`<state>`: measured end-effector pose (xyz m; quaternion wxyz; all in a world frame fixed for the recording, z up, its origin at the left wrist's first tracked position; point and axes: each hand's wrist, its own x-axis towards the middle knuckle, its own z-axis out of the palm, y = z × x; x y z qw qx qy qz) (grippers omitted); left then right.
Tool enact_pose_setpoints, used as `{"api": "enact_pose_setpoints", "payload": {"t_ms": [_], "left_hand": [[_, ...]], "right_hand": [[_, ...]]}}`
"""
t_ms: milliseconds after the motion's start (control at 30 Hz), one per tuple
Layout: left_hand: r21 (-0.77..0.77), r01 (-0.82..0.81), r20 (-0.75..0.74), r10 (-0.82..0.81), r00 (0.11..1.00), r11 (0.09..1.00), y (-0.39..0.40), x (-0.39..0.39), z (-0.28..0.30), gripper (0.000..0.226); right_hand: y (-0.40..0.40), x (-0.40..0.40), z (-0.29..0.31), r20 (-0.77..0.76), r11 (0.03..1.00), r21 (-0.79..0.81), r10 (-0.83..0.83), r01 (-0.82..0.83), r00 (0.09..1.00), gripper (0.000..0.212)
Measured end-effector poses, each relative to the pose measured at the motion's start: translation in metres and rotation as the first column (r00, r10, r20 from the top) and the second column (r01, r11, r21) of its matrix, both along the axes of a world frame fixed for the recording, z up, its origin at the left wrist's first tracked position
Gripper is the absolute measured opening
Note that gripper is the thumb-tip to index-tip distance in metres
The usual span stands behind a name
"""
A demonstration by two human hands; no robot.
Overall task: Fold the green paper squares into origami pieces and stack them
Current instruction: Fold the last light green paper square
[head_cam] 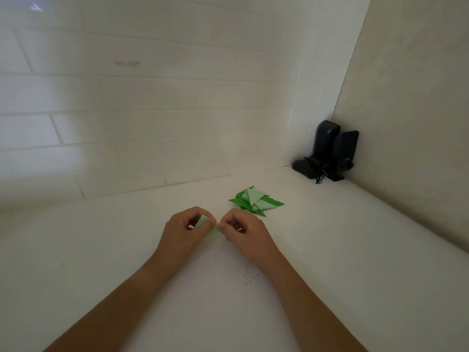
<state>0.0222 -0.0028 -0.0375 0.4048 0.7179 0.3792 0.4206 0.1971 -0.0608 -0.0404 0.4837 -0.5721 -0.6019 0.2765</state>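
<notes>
Both hands meet near the centre of a white table (330,250), w/ bare forearms coming in from the near edge. Left hand (186,231) has fingers curled over a small green paper piece (212,233), thumb and forefinger pinching it; pale green shows thru the gap under the curled fingers and just below the fingertips. Right hand (245,231) is also curled, its fingertips pinching the same piece from the right side, so the two hands touch or nearly touch at the paper. Most of the piece is hidden by the fingers, so can't tell its fold shape. The piece sits low, at or just above the table top; can't tell which. Just beyond the right hand, a bit to the right and farther away, lies a pile of folded green triangles (255,201) flat on the table, light and dark green layers overlapping, points sticking out left and right; it's apart from both hands. In the far right corner, where a white brick wall (152,97) meets a plain side wall (411,123), stand two black speakers (335,148) side by side w/ a tangle of black cable at their base. A scatter of dark specks (247,276) marks the table near the right wrist.
</notes>
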Motion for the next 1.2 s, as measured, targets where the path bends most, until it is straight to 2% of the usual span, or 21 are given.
{"api": "enact_pose_setpoints", "payload": {"t_ms": [100, 400, 633, 733, 1200], "left_hand": [[0.017, 0.018, -0.029, -0.018, 0.999, 1.000, -0.0009, -0.0009, -0.0011, 0.012], [-0.058, -0.039, 0.010, 0.039, 0.999, 0.998, -0.0062, 0.0012, 0.0048, 0.026], [-0.031, -0.040, -0.010, 0.039, 0.999, 0.999, -0.0045, 0.0004, 0.0030, 0.022], [-0.071, -0.027, 0.035, 0.030, 0.999, 0.997, -0.0043, 0.0015, 0.0018, 0.015], [-0.096, -0.097, 0.122, 0.108, 0.987, 0.991, -0.0018, 0.0005, 0.0015, 0.012]], "right_hand": [[0.0002, 0.0006, -0.0003, 0.011, 1.000, 0.028, 0.002, -0.002, 1.000, 0.011], [0.0010, 0.0003, 0.0000, 0.032, 0.999, 0.053, -0.001, 0.000, 0.999, 0.015], [0.0010, 0.0008, -0.0010, 0.035, 0.998, 0.054, -0.027, 0.025, 0.999, 0.015], [-0.0003, 0.0002, -0.0005, 0.040, 0.998, 0.054, -0.032, 0.030, 0.999, 0.014], [0.0021, -0.0003, -0.0002, -0.009, 0.992, -0.032, -0.119, 0.118, 0.993, 0.013]]}}
